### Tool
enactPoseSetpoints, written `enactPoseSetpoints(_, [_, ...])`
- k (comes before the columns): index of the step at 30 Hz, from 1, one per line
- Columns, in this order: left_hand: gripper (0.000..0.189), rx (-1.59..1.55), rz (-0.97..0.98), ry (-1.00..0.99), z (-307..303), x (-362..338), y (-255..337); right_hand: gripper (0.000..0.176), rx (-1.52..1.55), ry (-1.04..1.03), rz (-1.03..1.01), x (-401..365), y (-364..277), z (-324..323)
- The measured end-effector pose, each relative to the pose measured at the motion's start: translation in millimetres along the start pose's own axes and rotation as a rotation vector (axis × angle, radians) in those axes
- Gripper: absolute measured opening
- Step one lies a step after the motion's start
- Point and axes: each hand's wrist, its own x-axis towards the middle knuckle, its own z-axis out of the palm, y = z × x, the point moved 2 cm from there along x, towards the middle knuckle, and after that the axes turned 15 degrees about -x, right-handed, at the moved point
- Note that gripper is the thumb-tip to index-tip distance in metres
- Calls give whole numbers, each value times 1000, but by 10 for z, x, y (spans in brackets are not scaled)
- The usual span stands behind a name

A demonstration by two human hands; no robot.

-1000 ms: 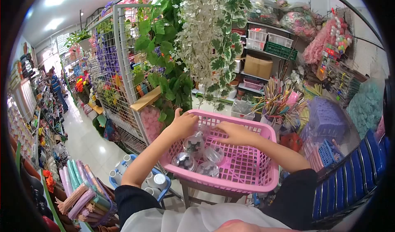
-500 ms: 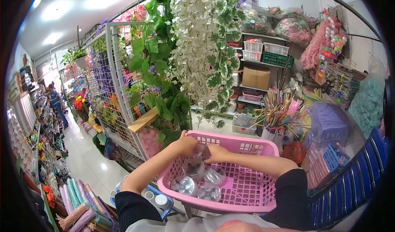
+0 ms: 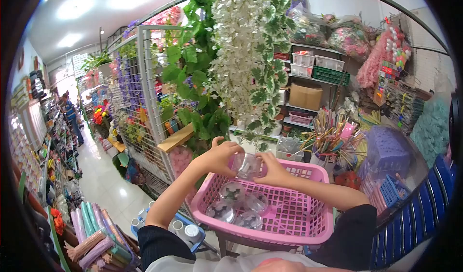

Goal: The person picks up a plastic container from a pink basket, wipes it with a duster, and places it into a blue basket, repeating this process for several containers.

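Observation:
Between my two hands is a clear plastic container (image 3: pixel 246 166), raised over the far left part of a pink plastic basket (image 3: pixel 308 240). My left hand (image 3: pixel 219 157) closes on its left side, and my right hand (image 3: pixel 274 170) grips its right side. Below, several similar clear round containers (image 3: pixel 232 193) lie in the left half of the basket. The slatted basket floor shows at the right. What the container holds, if anything, I cannot make out.
A blue tray (image 3: pixel 197 245) with white cups stands left of the basket. White wire racks (image 3: pixel 149 89) and hanging artificial vines (image 3: pixel 243 55) rise ahead. Bundled sticks (image 3: pixel 333 134) and a blue ridged surface (image 3: pixel 415 224) are on the right. A person (image 3: pixel 71 118) stands far down the aisle.
Both hands have lifted the clear container from inside the basket to above its rim. The view has shifted slightly, so the surroundings sit further right.

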Motion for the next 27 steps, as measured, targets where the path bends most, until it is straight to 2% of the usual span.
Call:
enactPoseSetpoints(1, [62,7,-20,7,-65,-97,109,76,9,-8,-18,-24,-118,-84])
enactPoseSetpoints(3, [65,-27,57,181,-221,-334,348,77,45,66,-100,-82,-381,-231])
enactPoseSetpoints(4, [67,-35,35,201,-303,-474,487,75,153,82,-106,-116,-516,-238])
enactPoseSetpoints(8, [70,-88,-22,306,-517,-1137,976,72,258,61,-251,-248,-1142,-381])
enactPoseSetpoints(9, [70,-71,-60,320,-516,-1329,1074,72,282,40,-282,-270,-1293,-376])
enactPoseSetpoints(13, [82,-53,-335,621,-382,-2170,1518,72,304,26,-469,-353,-1897,-298])
enactPoseSetpoints(15, [83,-249,-540,735,-266,-2595,1770,73,258,79,-631,-380,-2197,-205])
enactPoseSetpoints(16, [84,-276,-601,758,-193,-2820,1899,74,257,113,-720,-386,-2357,-142])
enactPoseSetpoints(17, [85,-429,-678,761,-129,-3027,2056,73,285,138,-772,-419,-2525,-50])
enactPoseSetpoints(20, [88,-808,-811,807,192,-3711,2427,70,405,97,-927,-526,-3021,247])
enactPoseSetpoints(21, [90,-978,-684,891,251,-3817,2642,69,431,96,-995,-577,-3197,361])
enactPoseSetpoints(23, [93,-1149,-618,1056,455,-4141,2953,68,511,68,-1110,-714,-3563,528])
enactPoseSetpoints(24, [105,-1123,-753,1191,433,-4149,3229,66,509,71,-1181,-796,-3746,580])
enactPoseSetpoints(25, [108,-1153,-722,1277,506,-4267,3389,64,506,78,-1251,-885,-3922,638])
enactPoseSetpoints(27, [103,-1125,-722,1467,604,-4426,3767,57,600,100,-1364,-1090,-4277,784])
